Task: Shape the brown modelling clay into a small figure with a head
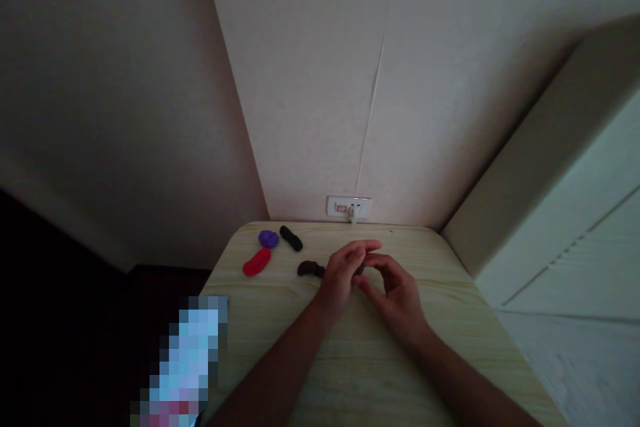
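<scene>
My left hand [341,273] and my right hand [397,290] meet over the middle of the table. Between their fingertips shows a small part of a dark brown lump of modelling clay [359,270]. The right thumb and fingers pinch it from the right, and the left thumb and fingers close about it from the left. A dark brown clay piece [310,269] with a rounded end lies on the table and runs beneath the left hand; whether it joins the lump is hidden. Further left lie a red clay piece [257,262], a purple clay lump [269,239] and a black clay roll [291,239].
A pale wood-patterned table [380,373] stands against the wall. Just above its back edge is a wall socket [349,207] with a plug and a white cable. A blurred-out bright object [187,353] is at the lower left. White furniture [565,227] stands on the right.
</scene>
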